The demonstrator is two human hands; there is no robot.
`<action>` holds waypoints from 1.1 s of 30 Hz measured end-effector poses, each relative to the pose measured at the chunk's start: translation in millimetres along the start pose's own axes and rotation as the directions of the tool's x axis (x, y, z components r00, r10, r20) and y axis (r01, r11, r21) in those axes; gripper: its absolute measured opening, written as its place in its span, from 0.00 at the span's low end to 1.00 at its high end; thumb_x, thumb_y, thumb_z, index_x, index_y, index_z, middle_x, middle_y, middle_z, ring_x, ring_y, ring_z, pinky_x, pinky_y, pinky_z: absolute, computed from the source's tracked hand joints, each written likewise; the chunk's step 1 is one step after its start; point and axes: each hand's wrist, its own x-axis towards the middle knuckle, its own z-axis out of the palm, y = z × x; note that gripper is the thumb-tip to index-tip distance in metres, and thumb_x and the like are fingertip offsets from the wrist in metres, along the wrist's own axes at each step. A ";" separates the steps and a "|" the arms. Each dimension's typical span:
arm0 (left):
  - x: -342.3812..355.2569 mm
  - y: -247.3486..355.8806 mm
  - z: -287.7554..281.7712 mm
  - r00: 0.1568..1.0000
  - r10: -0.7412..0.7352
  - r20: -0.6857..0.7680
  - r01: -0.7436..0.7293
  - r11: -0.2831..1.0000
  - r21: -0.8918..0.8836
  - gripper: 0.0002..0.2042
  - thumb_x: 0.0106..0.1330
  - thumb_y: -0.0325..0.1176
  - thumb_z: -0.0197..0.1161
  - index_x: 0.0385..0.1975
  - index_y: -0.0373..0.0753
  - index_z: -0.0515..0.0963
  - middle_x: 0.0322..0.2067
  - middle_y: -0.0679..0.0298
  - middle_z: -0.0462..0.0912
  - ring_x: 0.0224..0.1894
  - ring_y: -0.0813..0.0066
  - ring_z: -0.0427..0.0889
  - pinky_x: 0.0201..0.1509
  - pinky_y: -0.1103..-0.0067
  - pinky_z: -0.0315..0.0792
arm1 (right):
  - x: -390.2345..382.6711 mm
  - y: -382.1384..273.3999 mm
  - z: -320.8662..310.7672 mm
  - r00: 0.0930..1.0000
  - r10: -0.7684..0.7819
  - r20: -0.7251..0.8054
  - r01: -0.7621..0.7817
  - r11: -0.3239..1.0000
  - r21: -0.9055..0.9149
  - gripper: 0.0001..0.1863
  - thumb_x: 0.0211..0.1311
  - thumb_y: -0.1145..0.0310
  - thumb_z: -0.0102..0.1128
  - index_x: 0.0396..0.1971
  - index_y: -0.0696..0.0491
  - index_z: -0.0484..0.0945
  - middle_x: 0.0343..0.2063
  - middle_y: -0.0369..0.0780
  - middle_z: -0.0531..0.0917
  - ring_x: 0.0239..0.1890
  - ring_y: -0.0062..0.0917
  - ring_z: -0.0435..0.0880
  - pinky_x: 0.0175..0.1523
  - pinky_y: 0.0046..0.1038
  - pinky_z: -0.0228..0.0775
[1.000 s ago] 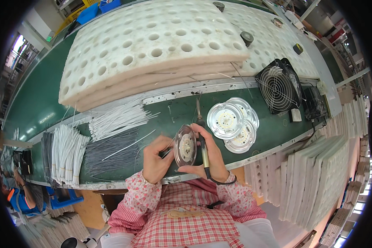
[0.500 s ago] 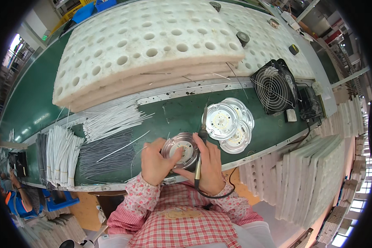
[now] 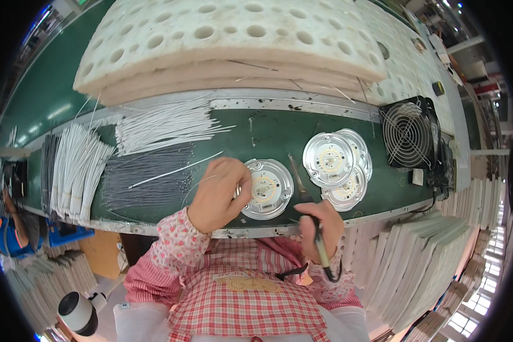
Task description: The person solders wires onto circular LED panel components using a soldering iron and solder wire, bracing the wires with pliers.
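Note:
A round silver lamp plate (image 3: 268, 190) with a ring of small yellow chips lies flat on the green bench, in front of me. At its left edge is my left hand (image 3: 221, 191), its fingers curled and pinched; whatever is between them, if anything, is hidden. My right hand (image 3: 325, 225) grips a soldering iron (image 3: 322, 251), whose thin metal tip points away from me, between the lone plate and a pile of similar plates (image 3: 329, 160). The iron touches no plate that I can see. Left of my left hand lie loose grey wires (image 3: 148, 176) and white wires (image 3: 165, 128).
Thick white foam boards with round holes (image 3: 222, 51) stand along the back of the bench. A black fan with a wire guard (image 3: 407, 134) is at the right. Tied bundles of white wires (image 3: 77, 171) lie far left. More foam boards (image 3: 422, 268) stack below, right.
Both hands have let go of the lamp plate, which now lies on the bench. My left hand has drawn to its left edge; my right hand has moved right with the soldering iron.

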 end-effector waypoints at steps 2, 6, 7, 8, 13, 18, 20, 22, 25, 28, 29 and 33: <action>2.9 -4.0 -2.0 0.992 0.093 0.089 -0.091 0.996 -0.024 0.05 0.57 0.25 0.62 0.30 0.38 0.72 0.29 0.61 0.74 0.38 0.58 0.77 0.53 0.66 0.67 | 2.1 0.2 -9.8 0.993 0.114 -0.012 -0.109 0.975 0.195 0.13 0.55 0.74 0.67 0.42 0.56 0.83 0.20 0.37 0.72 0.20 0.27 0.70 0.25 0.29 0.61; 6.0 -1.9 -1.6 0.985 0.098 0.145 -0.105 0.994 0.037 0.06 0.54 0.27 0.64 0.28 0.40 0.73 0.32 0.64 0.73 0.37 0.63 0.75 0.52 0.69 0.64 | 10.8 3.5 -16.0 0.993 -0.010 0.115 -0.019 0.969 0.244 0.10 0.53 0.78 0.61 0.37 0.58 0.84 0.14 0.37 0.71 0.14 0.24 0.68 0.20 0.26 0.57; 6.1 -2.0 -1.9 0.985 0.095 0.143 -0.101 0.994 0.038 0.06 0.54 0.27 0.64 0.28 0.40 0.73 0.32 0.64 0.73 0.37 0.63 0.75 0.52 0.69 0.64 | 11.7 3.6 -16.0 0.990 -0.031 0.136 -0.004 0.968 0.252 0.10 0.54 0.76 0.61 0.37 0.58 0.84 0.14 0.37 0.73 0.15 0.24 0.69 0.21 0.26 0.57; 6.2 -2.1 -2.1 0.983 0.103 0.151 -0.111 0.993 0.047 0.06 0.53 0.27 0.64 0.28 0.40 0.73 0.33 0.65 0.74 0.37 0.64 0.75 0.52 0.69 0.63 | 12.5 3.8 -15.9 0.986 -0.052 0.156 0.010 0.966 0.260 0.10 0.55 0.74 0.60 0.37 0.59 0.84 0.15 0.38 0.74 0.15 0.24 0.70 0.21 0.26 0.57; 7.3 -1.6 -2.4 0.978 0.119 0.172 -0.132 0.989 0.065 0.06 0.53 0.28 0.65 0.27 0.40 0.74 0.35 0.65 0.74 0.39 0.66 0.75 0.52 0.68 0.62 | 14.5 5.0 -10.6 0.986 -0.096 0.138 0.058 0.965 0.257 0.10 0.52 0.76 0.61 0.35 0.58 0.84 0.15 0.37 0.74 0.15 0.25 0.69 0.21 0.27 0.57; 8.1 -1.2 2.2 0.977 0.136 0.164 -0.158 0.979 0.126 0.05 0.54 0.28 0.65 0.28 0.40 0.76 0.36 0.64 0.75 0.39 0.66 0.75 0.52 0.67 0.63 | 17.7 3.2 -12.2 0.971 -0.145 0.189 0.103 0.971 0.215 0.11 0.49 0.77 0.60 0.35 0.59 0.84 0.15 0.38 0.75 0.15 0.26 0.69 0.21 0.28 0.59; 7.7 -1.4 3.8 0.977 0.145 0.159 -0.168 0.975 0.144 0.06 0.54 0.28 0.65 0.29 0.40 0.76 0.36 0.64 0.75 0.39 0.65 0.75 0.51 0.67 0.63 | 18.0 1.6 -10.9 0.959 -0.197 0.205 0.159 0.969 0.188 0.14 0.45 0.81 0.62 0.36 0.58 0.84 0.17 0.38 0.77 0.16 0.27 0.72 0.21 0.28 0.63; 7.6 -0.8 5.7 0.976 0.155 0.154 -0.180 0.971 0.160 0.06 0.54 0.28 0.65 0.29 0.40 0.76 0.36 0.64 0.75 0.39 0.65 0.75 0.51 0.67 0.62 | 15.8 -0.2 -8.8 0.964 -0.173 0.199 0.134 0.971 0.199 0.14 0.46 0.81 0.62 0.36 0.59 0.84 0.16 0.38 0.77 0.16 0.27 0.72 0.21 0.29 0.63; 6.8 0.3 8.3 0.977 0.137 0.161 -0.166 0.968 0.190 0.06 0.55 0.29 0.66 0.30 0.40 0.75 0.36 0.64 0.74 0.39 0.65 0.75 0.50 0.68 0.63 | 12.1 -3.7 -8.7 0.976 -0.102 0.192 0.058 0.973 0.222 0.13 0.48 0.81 0.61 0.36 0.59 0.84 0.16 0.39 0.76 0.15 0.28 0.73 0.21 0.29 0.63; -0.5 -3.2 5.5 0.980 0.123 0.158 -0.152 0.971 0.185 0.09 0.54 0.27 0.68 0.35 0.40 0.79 0.38 0.65 0.76 0.39 0.64 0.75 0.48 0.69 0.64 | 7.2 -2.4 -8.1 0.982 -0.036 0.186 -0.013 0.967 0.253 0.12 0.51 0.81 0.60 0.37 0.59 0.84 0.15 0.40 0.75 0.15 0.28 0.73 0.22 0.29 0.63; -5.3 -5.8 2.2 0.972 0.180 0.152 -0.208 0.959 0.193 0.13 0.53 0.27 0.68 0.40 0.41 0.80 0.40 0.64 0.77 0.40 0.64 0.76 0.48 0.69 0.66 | 5.8 -1.4 -7.6 0.983 -0.015 0.183 -0.036 0.962 0.271 0.11 0.52 0.81 0.60 0.37 0.60 0.84 0.15 0.40 0.75 0.15 0.28 0.73 0.22 0.29 0.63; -14.1 -11.5 -7.6 0.922 0.305 0.239 -0.373 0.864 0.338 0.25 0.53 0.27 0.66 0.55 0.41 0.79 0.44 0.63 0.78 0.45 0.64 0.77 0.49 0.69 0.70 | 4.0 -5.1 -8.0 0.981 0.017 0.191 -0.071 0.957 0.282 0.11 0.54 0.80 0.59 0.38 0.59 0.84 0.15 0.40 0.75 0.15 0.28 0.73 0.22 0.29 0.63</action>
